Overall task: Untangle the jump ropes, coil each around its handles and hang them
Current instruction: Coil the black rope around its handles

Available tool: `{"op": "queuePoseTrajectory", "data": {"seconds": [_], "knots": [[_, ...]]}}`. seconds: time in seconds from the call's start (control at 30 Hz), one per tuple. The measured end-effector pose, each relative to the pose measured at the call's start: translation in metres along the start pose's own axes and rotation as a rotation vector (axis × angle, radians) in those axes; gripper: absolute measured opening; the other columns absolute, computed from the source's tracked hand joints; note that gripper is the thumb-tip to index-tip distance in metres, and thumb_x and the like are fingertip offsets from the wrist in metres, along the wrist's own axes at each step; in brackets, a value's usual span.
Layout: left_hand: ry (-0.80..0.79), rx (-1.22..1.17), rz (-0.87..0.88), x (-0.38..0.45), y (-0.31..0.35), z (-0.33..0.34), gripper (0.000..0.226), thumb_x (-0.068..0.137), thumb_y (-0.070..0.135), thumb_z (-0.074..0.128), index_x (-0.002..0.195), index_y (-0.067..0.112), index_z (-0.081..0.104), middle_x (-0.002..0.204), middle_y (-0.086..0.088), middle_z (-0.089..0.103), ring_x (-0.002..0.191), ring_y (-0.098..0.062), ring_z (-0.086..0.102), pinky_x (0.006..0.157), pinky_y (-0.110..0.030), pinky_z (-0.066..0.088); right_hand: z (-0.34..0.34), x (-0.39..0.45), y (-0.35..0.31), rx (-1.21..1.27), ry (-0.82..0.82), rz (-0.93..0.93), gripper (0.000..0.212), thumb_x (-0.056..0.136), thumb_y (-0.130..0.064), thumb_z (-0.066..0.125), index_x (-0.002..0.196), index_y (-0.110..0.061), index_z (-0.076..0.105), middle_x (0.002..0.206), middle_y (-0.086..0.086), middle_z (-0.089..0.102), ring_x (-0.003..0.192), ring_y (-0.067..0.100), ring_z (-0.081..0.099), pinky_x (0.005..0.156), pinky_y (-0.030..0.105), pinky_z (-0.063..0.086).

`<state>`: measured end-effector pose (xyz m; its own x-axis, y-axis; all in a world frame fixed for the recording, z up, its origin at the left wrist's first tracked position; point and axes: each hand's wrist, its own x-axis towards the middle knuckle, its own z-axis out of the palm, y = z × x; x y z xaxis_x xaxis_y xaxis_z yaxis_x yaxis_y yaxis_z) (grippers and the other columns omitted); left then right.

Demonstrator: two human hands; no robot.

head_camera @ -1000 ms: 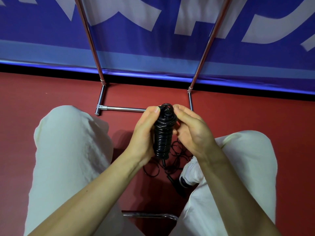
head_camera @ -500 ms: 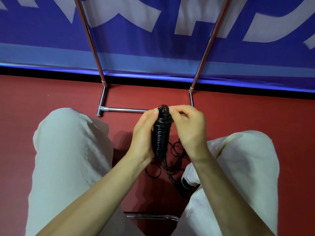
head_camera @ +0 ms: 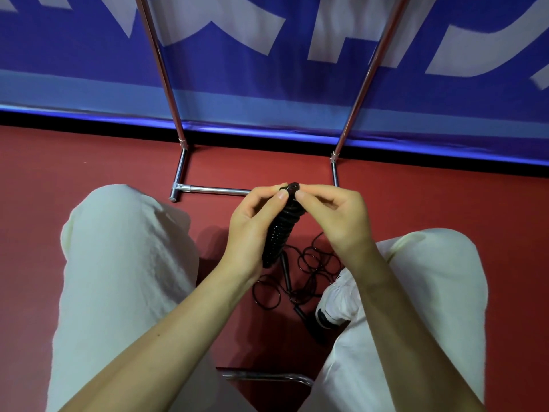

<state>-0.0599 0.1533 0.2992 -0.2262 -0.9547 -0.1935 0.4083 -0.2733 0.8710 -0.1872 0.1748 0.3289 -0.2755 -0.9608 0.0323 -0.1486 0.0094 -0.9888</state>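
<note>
Head view: coiling step near its end, with the left hand (head_camera: 252,230) curled round the black coiled rope (head_camera: 280,230) held up between the knees, and the right hand (head_camera: 335,215) pinching what looks like the last loop at the coil's top, though too small to be sure. Next, by judgement, tucking that end under a turn so nothing springs loose, then lifting to the rack (head_camera: 208,190) ahead; a second rope (head_camera: 303,275) lying tangled on the floor (head_camera: 89,162) below, untouched. Large white letters on the blue banner (head_camera: 267,84), cropped and blurred, not readable.
</note>
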Motion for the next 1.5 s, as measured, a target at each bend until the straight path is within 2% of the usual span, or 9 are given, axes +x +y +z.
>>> {"op": "queuePoseTrajectory", "data": {"seconds": [0.3,0.4,0.5,0.67,0.77,0.9,1.03,1.27,1.5], "knots": [[-0.042,0.059,0.041,-0.008,0.003,0.004,0.010,0.090,0.000,0.061,0.092,0.007,0.068,0.083,0.001,0.075,0.077,-0.015,0.071,0.076,-0.028,0.058,-0.001,0.000,0.003,-0.026,0.000,0.102,0.026,0.080,0.004,0.067,0.079,-0.022,0.071,0.071,-0.009,0.072,0.071,0.004,0.068,0.067,0.017,0.050],[-0.083,0.045,0.093,-0.010,0.004,0.005,0.008,0.085,0.007,0.066,0.093,0.005,0.068,0.086,0.000,0.075,0.078,-0.014,0.071,0.074,-0.026,0.056,0.001,-0.004,0.000,-0.018,0.026,0.024,0.027,0.080,0.006,0.066,0.080,-0.020,0.071,0.074,-0.008,0.073,0.070,0.003,0.067,0.067,0.017,0.051],[-0.099,0.085,0.158,-0.008,0.004,0.005,0.010,0.085,0.012,0.071,0.094,0.008,0.068,0.089,0.003,0.075,0.084,-0.011,0.070,0.077,-0.025,0.055,0.006,-0.006,-0.003,0.024,0.085,-0.030,0.023,0.081,0.009,0.063,0.083,-0.012,0.072,0.087,0.010,0.073,0.073,0.007,0.069,0.068,0.019,0.053],[-0.064,0.149,0.250,-0.007,-0.003,0.005,0.027,0.082,0.032,0.064,0.102,0.015,0.066,0.095,0.008,0.070,0.092,-0.009,0.065,0.080,-0.021,0.050,0.014,-0.007,-0.004,0.113,0.142,-0.020,0.015,0.076,0.001,0.064,0.071,-0.013,0.063,0.070,0.004,0.062,0.056,-0.001,0.058,0.056,0.014,0.045],[-0.029,0.145,0.155,-0.005,-0.007,0.007,0.038,0.077,0.043,0.065,0.099,0.012,0.065,0.088,0.007,0.069,0.085,-0.008,0.062,0.077,-0.020,0.049,0.016,-0.007,-0.001,0.143,0.172,-0.035,0.008,0.074,-0.007,0.062,0.075,-0.014,0.066,0.078,0.010,0.064,0.062,0.000,0.062,0.061,0.014,0.047],[-0.079,0.081,0.017,-0.006,-0.006,0.013,0.038,0.089,0.041,0.057,0.099,0.005,0.064,0.084,-0.010,0.067,0.069,-0.017,0.062,0.062,-0.025,0.051,0.012,-0.010,0.004,0.192,0.142,-0.015,0.010,0.087,0.007,0.061,0.088,-0.001,0.067,0.077,0.005,0.068,0.063,0.007,0.065,0.055,0.019,0.051],[-0.198,-0.076,-0.191,-0.004,0.011,0.014,0.055,0.089,0.058,0.037,0.076,0.018,0.073,0.057,-0.010,0.055,0.041,-0.020,0.046,0.042,-0.024,0.038,0.006,-0.008,0.005,0.416,0.009,0.042,0.012,0.088,-0.006,0.059,0.094,-0.001,0.068,0.083,0.017,0.066,0.057,0.023,0.056,0.055,0.034,0.048],[-0.266,-0.073,-0.201,-0.002,0.013,0.008,0.064,0.086,0.069,0.033,0.076,0.018,0.071,0.057,-0.008,0.052,0.043,-0.020,0.045,0.045,-0.025,0.039,0.001,-0.016,-0.001,0.462,-0.138,0.125,0.015,0.093,-0.002,0.055,0.103,0.007,0.062,0.080,0.017,0.063,0.061,0.025,0.052,0.049,0.038,0.048],[-0.300,0.054,-0.200,-0.001,0.012,0.007,0.065,0.093,0.064,0.033,0.095,0.007,0.064,0.062,-0.010,0.056,0.045,-0.020,0.047,0.045,-0.025,0.041,0.002,-0.020,-0.001,0.567,-0.068,0.247,0.012,0.094,-0.003,0.052,0.098,0.006,0.059,0.065,0.009,0.054,0.056,0.024,0.050,0.047,0.037,0.046]]}}
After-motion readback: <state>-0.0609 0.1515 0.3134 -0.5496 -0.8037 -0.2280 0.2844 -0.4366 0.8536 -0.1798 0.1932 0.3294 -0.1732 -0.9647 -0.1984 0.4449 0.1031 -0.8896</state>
